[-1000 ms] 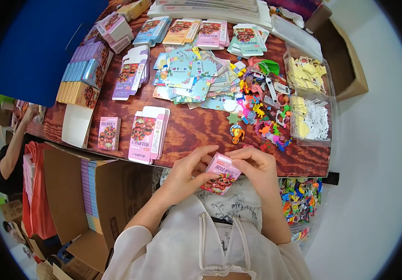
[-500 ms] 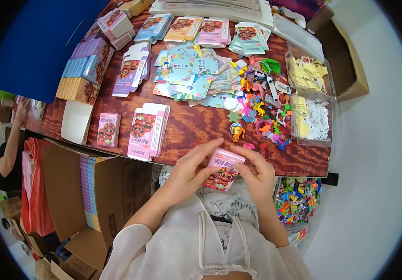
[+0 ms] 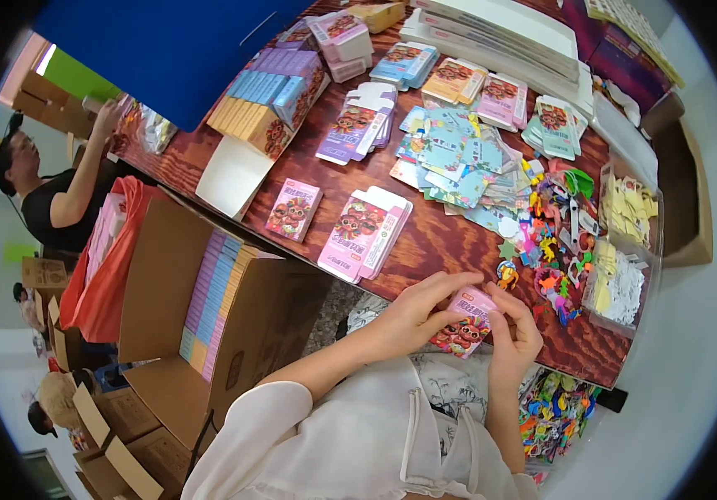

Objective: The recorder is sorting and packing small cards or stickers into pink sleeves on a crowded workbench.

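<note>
Angling both forearms (image 3: 329,367) in toward table's (image 3: 433,250) near edge. Holding small pink box (image 3: 467,332) there between left hand (image 3: 415,312) and right hand (image 3: 518,340), both part-curled, left thumb across front.

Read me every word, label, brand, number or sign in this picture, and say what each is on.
I won't copy wording or brands, but print stands here:
Held pink box, between left hand and right hand: dark lettering, small red label.
Second pink box: lettering, small red label.
Flat pink cartons: lettering.
Loose cards: too small to read.
Large brown carton: dark marking, too blurred to read.
</note>
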A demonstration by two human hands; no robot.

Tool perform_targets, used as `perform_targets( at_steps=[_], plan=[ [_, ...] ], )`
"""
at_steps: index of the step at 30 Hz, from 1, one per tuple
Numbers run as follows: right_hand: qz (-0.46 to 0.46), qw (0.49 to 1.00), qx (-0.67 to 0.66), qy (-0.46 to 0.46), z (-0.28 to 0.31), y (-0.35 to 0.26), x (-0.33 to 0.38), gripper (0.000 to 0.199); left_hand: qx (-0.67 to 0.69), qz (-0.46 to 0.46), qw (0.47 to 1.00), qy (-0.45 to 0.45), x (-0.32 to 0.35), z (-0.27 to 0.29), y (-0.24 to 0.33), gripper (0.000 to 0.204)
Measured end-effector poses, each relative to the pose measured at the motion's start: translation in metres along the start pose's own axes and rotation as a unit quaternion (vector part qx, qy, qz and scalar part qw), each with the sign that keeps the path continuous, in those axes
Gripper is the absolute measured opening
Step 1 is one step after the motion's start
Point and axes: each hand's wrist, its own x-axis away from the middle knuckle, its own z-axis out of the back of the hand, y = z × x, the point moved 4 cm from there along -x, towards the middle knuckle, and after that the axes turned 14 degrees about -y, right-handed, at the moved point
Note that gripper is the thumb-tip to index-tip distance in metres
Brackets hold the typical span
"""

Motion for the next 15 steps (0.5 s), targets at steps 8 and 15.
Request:
perform_targets(
  at_steps=[8,15],
  plan=[
    [0.008,0.999,0.016,-0.040,-0.014,0.002,-0.012,0.018,-0.150,0.047,0.987,-0.013,0.014,0.008,0.012,0.074],
    [-0.033,0.990,-0.077,-0.117,-0.056,-0.002,-0.043,0.024,-0.398,0.051,0.908,0.121,0.036,0.033,0.022,0.093]
  ],
)
